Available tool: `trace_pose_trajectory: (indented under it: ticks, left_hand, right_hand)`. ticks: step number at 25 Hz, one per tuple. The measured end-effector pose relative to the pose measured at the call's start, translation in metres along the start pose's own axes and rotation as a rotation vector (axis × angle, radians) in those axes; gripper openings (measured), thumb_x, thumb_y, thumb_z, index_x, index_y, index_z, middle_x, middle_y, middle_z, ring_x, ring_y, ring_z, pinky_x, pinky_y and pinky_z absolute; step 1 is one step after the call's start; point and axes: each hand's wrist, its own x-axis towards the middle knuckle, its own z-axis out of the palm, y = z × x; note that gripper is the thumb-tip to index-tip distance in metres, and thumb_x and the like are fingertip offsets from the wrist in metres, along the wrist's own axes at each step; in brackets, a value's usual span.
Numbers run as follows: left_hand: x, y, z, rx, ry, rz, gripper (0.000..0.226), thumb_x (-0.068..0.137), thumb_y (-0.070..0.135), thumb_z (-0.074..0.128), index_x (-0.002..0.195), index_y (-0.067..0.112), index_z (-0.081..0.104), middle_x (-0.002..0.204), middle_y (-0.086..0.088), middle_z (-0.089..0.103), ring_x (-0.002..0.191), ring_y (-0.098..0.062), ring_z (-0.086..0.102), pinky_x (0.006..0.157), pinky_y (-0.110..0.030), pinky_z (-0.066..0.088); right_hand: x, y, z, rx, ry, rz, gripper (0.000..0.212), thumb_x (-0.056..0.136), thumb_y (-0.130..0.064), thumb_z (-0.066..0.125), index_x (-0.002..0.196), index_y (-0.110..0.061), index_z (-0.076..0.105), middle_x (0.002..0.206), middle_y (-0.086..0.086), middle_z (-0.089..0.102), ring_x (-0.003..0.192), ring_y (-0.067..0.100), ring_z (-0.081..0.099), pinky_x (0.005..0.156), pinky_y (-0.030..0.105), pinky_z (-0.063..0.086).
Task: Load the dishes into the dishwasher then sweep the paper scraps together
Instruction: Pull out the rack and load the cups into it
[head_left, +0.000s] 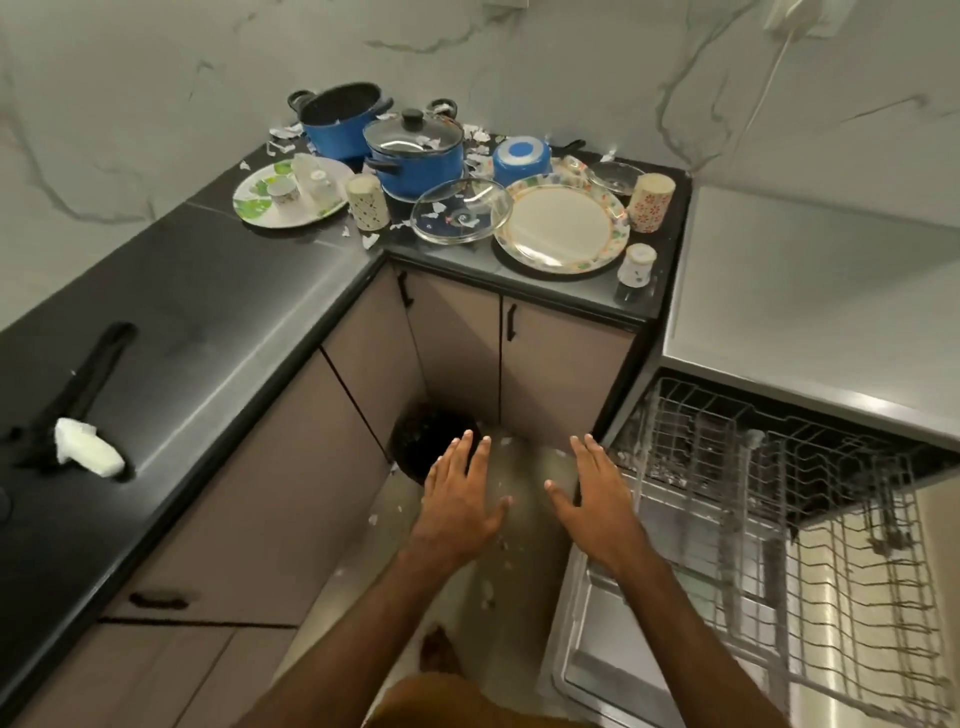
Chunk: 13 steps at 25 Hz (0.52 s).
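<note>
Beyond my left hand (460, 499) I see a black countertop (208, 312), two blue pots (421, 156), a green-leaf-patterned plate (260, 202). Beyond my right hand (597, 499), a cream plate with floral rim (563, 228), red-flowered cup (650, 201), white paper scraps (475, 137).

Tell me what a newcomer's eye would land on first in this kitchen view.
First, the pile of dishes in the counter's far corner: two blue pots, a glass lid and a floral plate, strewn with paper scraps. Next, the dishwasher rack pulled out at lower right, apparently empty. Both hands, left hand and right hand, hover open and empty above the floor.
</note>
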Motion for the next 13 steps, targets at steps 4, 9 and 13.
trace_pose_trajectory:
  ticks: [4, 9, 13]
  left_hand:
    - [0.017, -0.048, -0.038, -0.031, -0.034, -0.002, 0.085, 0.099, 0.055, 0.055, 0.166, 0.026, 0.010, 0.173, -0.001, 0.002, 0.160, -0.022, -0.001, 0.127, -0.040, 0.005]
    - [0.048, -0.050, -0.052, -0.086, -0.083, 0.048, 0.081, 0.100, 0.054, 0.055, 0.166, 0.028, 0.013, 0.173, 0.001, 0.006, 0.159, -0.020, 0.001, 0.127, -0.040, 0.006]
    - [0.078, -0.027, -0.058, -0.106, -0.115, 0.146, 0.082, 0.100, 0.053, 0.055, 0.165, 0.028, 0.013, 0.173, 0.001, 0.006, 0.160, -0.020, 0.001, 0.130, -0.044, 0.009]
  right_hand:
    - [0.018, -0.050, 0.015, 0.080, 0.056, 0.054, 0.081, 0.102, -0.051, 0.058, 0.168, -0.025, 0.018, 0.175, -0.003, 0.013, 0.161, 0.018, 0.012, 0.130, 0.049, 0.020]
    - [0.037, -0.063, 0.008, 0.086, 0.084, 0.082, 0.081, 0.101, -0.053, 0.058, 0.167, -0.027, 0.017, 0.175, -0.003, 0.014, 0.161, 0.017, 0.013, 0.130, 0.049, 0.021]
    - [0.060, -0.062, -0.014, 0.097, 0.160, 0.149, 0.080, 0.102, -0.049, 0.060, 0.167, -0.023, 0.021, 0.175, -0.001, 0.017, 0.161, 0.018, 0.014, 0.130, 0.049, 0.021]
